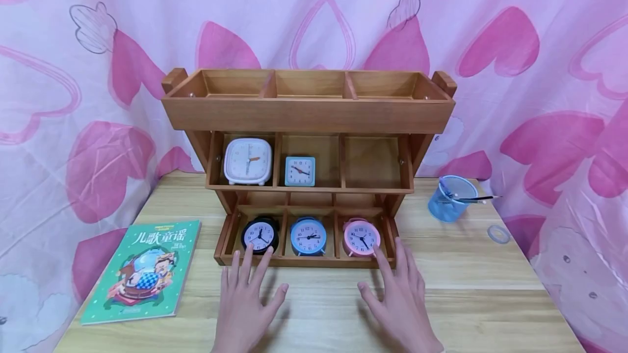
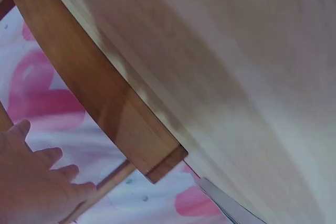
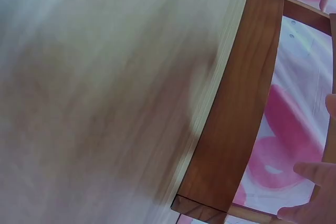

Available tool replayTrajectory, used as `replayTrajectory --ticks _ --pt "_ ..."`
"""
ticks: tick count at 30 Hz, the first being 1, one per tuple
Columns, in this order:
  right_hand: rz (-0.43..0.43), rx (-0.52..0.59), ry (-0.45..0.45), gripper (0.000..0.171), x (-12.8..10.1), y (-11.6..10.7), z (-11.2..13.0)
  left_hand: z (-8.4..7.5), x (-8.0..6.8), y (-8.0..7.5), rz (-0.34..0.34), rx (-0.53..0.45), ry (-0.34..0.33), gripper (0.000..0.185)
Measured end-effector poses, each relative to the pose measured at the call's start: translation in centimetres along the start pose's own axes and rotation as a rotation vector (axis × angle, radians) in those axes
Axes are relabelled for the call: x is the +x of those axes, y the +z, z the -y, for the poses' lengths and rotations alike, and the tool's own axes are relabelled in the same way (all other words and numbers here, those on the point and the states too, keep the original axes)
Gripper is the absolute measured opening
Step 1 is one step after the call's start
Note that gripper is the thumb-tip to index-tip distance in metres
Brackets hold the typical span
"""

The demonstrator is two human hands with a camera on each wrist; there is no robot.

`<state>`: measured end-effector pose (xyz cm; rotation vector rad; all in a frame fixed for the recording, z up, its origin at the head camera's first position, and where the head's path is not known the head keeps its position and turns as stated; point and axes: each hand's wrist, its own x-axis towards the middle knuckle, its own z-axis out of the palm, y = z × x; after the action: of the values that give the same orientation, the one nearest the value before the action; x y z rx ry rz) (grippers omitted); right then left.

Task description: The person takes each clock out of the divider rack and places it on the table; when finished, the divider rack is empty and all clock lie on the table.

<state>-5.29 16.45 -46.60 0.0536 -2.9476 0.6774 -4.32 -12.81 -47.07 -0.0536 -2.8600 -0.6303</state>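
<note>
On the wooden table, both hands lie flat with fingers spread and straight, grasping nothing. Left hand rests palm down in front of the bottom row of a wooden shelf, its fingertips reaching the front rail just below a black clock. Right hand lies the same way, its index finger touching the rail just below a pink clock. Between those 2 clocks stands a blue clock, each of the 3 in its own compartment of the bottom row. In the middle row, a white square clock sits in the left compartment and a small pale blue square clock in the centre one. To the left of the shelf a green picture book lies flat on the table. To the right stands a blue mesh cup with a pen across it, and near it lies a roll of clear tape. Behind everything hangs a pink heart-print curtain. Both wrist views show only blurred wood, curtain and a few fingers.
</note>
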Motion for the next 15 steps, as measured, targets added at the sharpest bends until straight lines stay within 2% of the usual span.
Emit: replayTrajectory --ticks 7,12,15 --pt "-0.017 0.099 -0.055 0.073 1.9 -0.2 -0.4 2.4 2.3 -1.5 -0.002 -0.13 -0.025 0.069" --pt "-0.02 0.111 -0.055 0.068 4.1 -0.6 -0.3 5.3 4.8 -2.7 -0.01 -0.224 -0.09 0.066" --pt "0.012 0.137 -0.051 0.068 5.5 0.0 -0.6 7.2 6.3 -3.1 0.023 -0.27 -0.123 0.061"
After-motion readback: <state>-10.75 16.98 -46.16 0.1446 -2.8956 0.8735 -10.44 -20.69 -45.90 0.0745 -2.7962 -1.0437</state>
